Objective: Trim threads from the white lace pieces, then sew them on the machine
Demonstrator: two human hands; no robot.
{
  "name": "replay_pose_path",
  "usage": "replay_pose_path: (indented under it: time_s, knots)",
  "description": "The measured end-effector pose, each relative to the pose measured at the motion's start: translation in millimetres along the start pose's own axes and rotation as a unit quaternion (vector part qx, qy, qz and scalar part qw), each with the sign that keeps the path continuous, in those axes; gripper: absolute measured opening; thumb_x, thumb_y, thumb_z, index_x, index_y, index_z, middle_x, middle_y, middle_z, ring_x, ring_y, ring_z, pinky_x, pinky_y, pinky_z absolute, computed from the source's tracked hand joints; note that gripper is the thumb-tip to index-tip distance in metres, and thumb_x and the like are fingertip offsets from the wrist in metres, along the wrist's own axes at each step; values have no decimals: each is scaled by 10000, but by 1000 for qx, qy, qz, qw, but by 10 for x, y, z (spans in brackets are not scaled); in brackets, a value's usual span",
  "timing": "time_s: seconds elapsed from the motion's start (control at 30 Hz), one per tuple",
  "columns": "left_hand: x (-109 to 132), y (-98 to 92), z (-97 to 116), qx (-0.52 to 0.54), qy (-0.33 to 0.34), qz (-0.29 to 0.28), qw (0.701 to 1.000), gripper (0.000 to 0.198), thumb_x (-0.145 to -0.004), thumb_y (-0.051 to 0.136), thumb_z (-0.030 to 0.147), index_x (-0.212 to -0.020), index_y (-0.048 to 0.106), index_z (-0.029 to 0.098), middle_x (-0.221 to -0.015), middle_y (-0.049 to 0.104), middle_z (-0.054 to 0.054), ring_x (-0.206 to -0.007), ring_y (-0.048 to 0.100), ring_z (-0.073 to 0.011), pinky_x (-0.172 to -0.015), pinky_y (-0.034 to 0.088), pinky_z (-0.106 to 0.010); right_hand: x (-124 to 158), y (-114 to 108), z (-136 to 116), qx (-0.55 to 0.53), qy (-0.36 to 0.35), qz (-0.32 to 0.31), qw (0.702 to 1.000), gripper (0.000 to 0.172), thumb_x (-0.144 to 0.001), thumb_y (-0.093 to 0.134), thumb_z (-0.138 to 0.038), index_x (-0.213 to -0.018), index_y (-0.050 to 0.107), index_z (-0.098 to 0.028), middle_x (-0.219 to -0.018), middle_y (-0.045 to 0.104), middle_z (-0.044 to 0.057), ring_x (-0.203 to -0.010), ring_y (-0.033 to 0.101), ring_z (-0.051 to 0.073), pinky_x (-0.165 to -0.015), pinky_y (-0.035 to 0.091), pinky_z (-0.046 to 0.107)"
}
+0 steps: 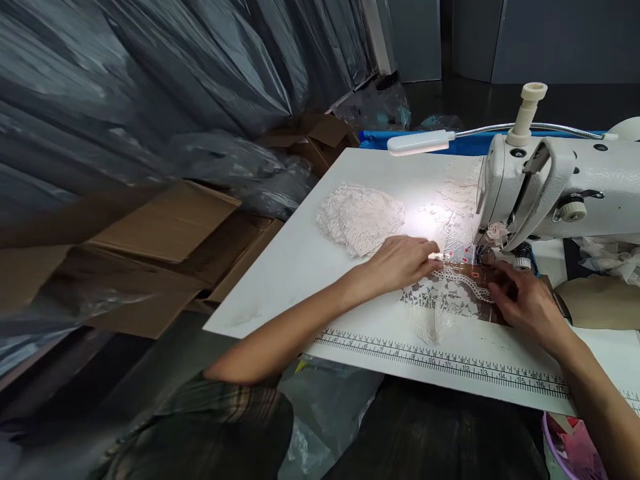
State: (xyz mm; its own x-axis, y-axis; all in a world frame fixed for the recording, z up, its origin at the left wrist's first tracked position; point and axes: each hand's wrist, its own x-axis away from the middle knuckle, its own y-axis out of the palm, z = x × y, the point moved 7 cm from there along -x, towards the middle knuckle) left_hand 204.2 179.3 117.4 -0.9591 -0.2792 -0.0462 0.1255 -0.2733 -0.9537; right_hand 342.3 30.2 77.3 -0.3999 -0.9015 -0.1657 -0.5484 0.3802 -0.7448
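Observation:
A white sewing machine (505,193) stands at the right, its needle area lit by a lamp. A piece of white lace (450,297) with a scalloped border and fringe lies before the needle, partly over a brown, shiny plate (495,312) with red marks. My left hand (407,260) is left of the presser foot, its fingers closed on the lace's upper edge. Close to the needle on the right, my right hand (530,297) has curled fingers, with thumb and forefinger at the lace's right end. The fingertips of both hands are partly hidden.
A pile of white lace pieces (360,217) lies on the white table (280,293); more lace (460,193) is behind the needle. A printed ruler (450,363) follows the front edge. Open cardboard boxes (165,227) stand at the left. A lamp head (420,143) hangs over the back edge.

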Motion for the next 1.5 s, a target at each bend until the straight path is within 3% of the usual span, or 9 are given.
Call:
replay_pose_path:
  time_s: [0.1,0.3,0.47,0.63,0.77,1.13,1.3,1.4,1.5]
  knots:
    - [-95,-25,94,-30,92,42,994,235,-978,544,317,-1013,708,153,-1009,687,-91,-765,606,-139,-675,435,-275,-2,-76,47,75,2,41,996,268,-882,529,-367,-1014,702,-209,-849,686,83,-693,621,212,-673,512,360]
    - [-255,233,345,178,269,-42,946,129,-887,699,264,-992,754,213,-1004,681,-56,-894,634,-133,-770,518,-254,17,-39,10,45,-4,45,998,270,-898,496,-342,-933,725,-204,-927,715,85,-773,655,217,-724,516,354]
    - [-332,426,259,200,237,-38,950,106,-840,750,259,-930,769,207,-941,662,-51,-853,623,-132,-717,524,-249,26,-28,-5,50,-12,38,998,324,-923,473,-329,-1061,734,-197,-903,712,86,-760,651,215,-711,518,357]
    - [-246,361,354,138,252,-6,958,113,-927,633,250,-885,718,188,-987,692,-63,-928,634,-156,-881,507,-328,35,-16,-170,-6,-54,0,999,353,-918,518,-404,-1125,714,-196,-1013,690,116,-908,666,238,-802,536,380]
    - [-178,268,448,93,246,-8,965,188,-989,517,268,-979,670,159,-874,720,-68,-776,637,-160,-805,510,-362,29,82,-357,-100,-92,-73,988,311,-905,559,-451,-991,706,-191,-1117,671,128,-1032,650,246,-906,515,397]
    - [-104,147,139,366,52,-89,925,233,-926,554,344,-918,662,138,-739,640,-9,-595,529,-70,-545,418,-197,28,226,-312,-215,39,-192,957,340,-872,555,-508,-755,606,-192,-603,556,-12,-538,492,107,-502,400,247]
    - [-319,95,170,217,79,-92,969,286,-975,456,327,-892,658,142,-638,581,14,-529,471,-71,-515,341,-202,-1,468,-340,-334,164,-223,901,380,-762,667,-561,-775,535,-204,-671,626,17,-541,612,141,-510,491,280]
    - [-476,110,204,59,114,-61,990,182,-934,552,280,-934,677,148,-842,667,-42,-696,575,-122,-618,383,-237,-54,397,-250,-206,192,-170,944,347,-787,653,-525,-836,544,-199,-658,654,39,-567,650,184,-515,487,297]
    - [-563,90,148,-71,103,12,992,206,-919,596,305,-1029,660,143,-1040,651,-104,-839,592,-186,-683,397,-279,-123,149,-192,37,126,-105,986,336,-792,663,-528,-826,602,-199,-662,673,63,-625,665,237,-555,478,331]
